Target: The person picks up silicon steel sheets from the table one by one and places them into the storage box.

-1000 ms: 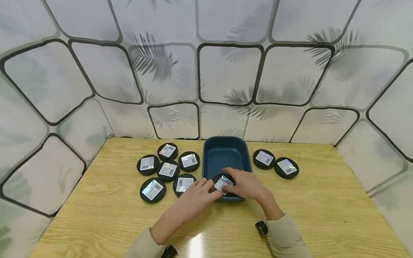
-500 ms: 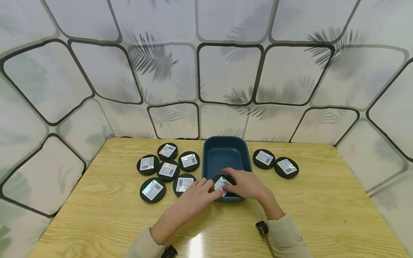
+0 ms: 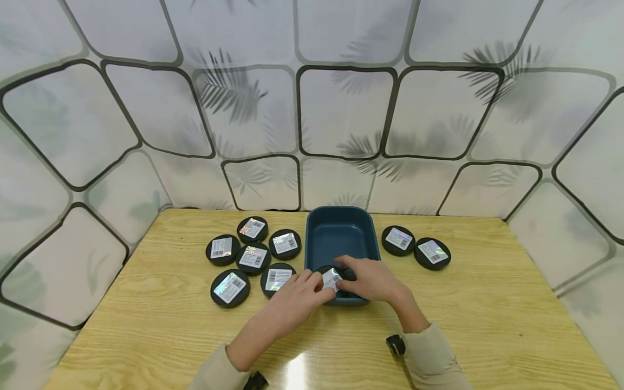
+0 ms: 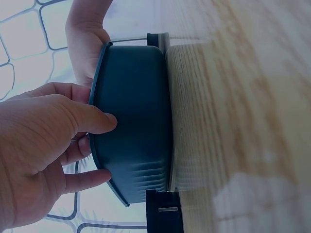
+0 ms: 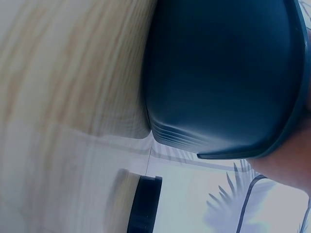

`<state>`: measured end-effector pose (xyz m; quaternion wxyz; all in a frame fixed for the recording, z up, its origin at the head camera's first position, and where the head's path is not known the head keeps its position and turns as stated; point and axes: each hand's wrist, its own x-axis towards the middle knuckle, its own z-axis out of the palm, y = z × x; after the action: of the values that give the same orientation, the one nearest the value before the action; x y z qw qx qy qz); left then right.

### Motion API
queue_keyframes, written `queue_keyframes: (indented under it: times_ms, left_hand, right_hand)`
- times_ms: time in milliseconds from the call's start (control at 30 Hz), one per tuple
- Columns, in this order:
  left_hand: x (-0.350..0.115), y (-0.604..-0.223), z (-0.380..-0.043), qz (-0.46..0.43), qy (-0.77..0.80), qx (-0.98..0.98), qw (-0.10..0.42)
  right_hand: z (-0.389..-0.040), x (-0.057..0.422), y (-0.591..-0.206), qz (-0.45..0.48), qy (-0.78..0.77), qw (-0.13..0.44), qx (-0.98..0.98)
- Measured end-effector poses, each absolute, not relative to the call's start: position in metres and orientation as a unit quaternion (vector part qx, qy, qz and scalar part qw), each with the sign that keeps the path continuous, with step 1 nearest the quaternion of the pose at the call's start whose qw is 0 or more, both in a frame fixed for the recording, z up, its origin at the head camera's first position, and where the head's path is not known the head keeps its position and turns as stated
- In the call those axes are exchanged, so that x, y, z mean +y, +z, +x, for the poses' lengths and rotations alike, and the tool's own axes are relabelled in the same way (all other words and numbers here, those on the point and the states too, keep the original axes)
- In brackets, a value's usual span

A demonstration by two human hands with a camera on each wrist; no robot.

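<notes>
Flat, round, white-labelled black disc (image 3: 330, 278), in the dark-blue rectangular plastic-looking box (image 3: 343, 238) between left hand (image 3: 298, 297) and right hand (image 3: 372, 277), is likely light, stiff, slick-faced, so grab its edge; left pinches box, right thumb (image 3: 346, 285) touches disc top, can't tell if gripping.

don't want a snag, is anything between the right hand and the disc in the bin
Nothing visible: the right hand has its thumb over the black disc in the blue bin. The left hand grips the bin's near-left rim.
</notes>
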<state>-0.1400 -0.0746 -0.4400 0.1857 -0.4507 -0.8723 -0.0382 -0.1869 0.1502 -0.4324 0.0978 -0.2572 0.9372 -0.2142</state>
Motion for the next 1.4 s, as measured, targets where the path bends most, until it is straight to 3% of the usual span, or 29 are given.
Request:
queue_keyframes:
  times_ms: [1033, 1400]
  left_hand:
    - [-0.0744, -0.4395, -0.1401, -0.448, -0.036, -0.874, 0.184]
    - [-0.0744, -0.4380, -0.1389, -0.445, -0.039, -0.878, 0.172]
  right_hand:
    - [-0.1865, 0.1486, -0.4319, -0.264, -0.200, 0.085, 0.940]
    - [-0.1854, 0.1525, -0.4323, -0.251, -0.311, 0.073, 0.914]
